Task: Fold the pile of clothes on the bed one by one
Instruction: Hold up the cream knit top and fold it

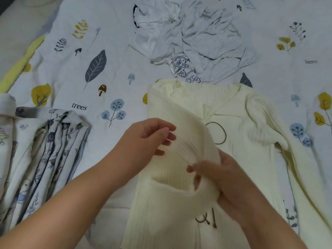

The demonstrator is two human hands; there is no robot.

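sweater (233,159): lower hem cut off by bottom edge, right sleeve runs off right edge | right hand (221,178): fingertips hidden in knit fold | folded floral clothes (45,150): cut off at left edge | pile (188,36): top cropped, garments indistinguishable

The word "trees" is printed in dark letters on the patterned bedsheet (75,72) twice, once left of centre and once, fainter, near the right edge; the dark stitching on the cream ribbed sweater (239,141) is not legible.
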